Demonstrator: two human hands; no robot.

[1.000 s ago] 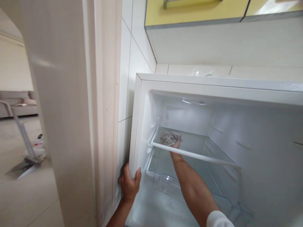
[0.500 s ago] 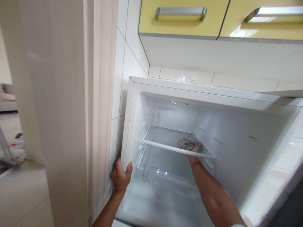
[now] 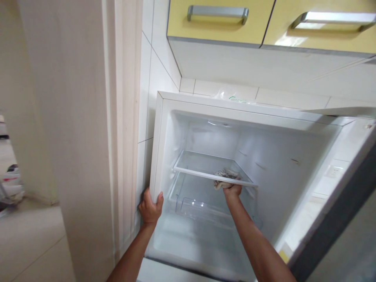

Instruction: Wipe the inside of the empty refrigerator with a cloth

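Note:
An open, empty white fridge compartment point(image 3: 164, 129) fills the middle of the view. My left hand point(image 3: 150, 208) grips its left front edge, fingers wrapped round the frame. My right hand point(image 3: 232, 190) is closed on a crumpled patterned cloth point(image 3: 223, 175) at the front rim of the glass shelf point(image 3: 194, 162), near the shelf's right end. The cloth lies partly on the shelf and folds over its white front edge. Below the shelf sits a clear plastic drawer point(image 3: 202, 207).
The fridge door point(image 3: 331, 203) stands open to the right. Yellow cabinet drawers with metal handles point(image 3: 217, 11) hang above. A pale wooden door frame point(image 3: 85, 137) and a tiled wall stand to the left. A room's floor shows at far left.
My right hand has dragged the cloth from the shelf's left side to its right, then forward to the front rim. The view shifted to the right. My left hand stayed on the frame.

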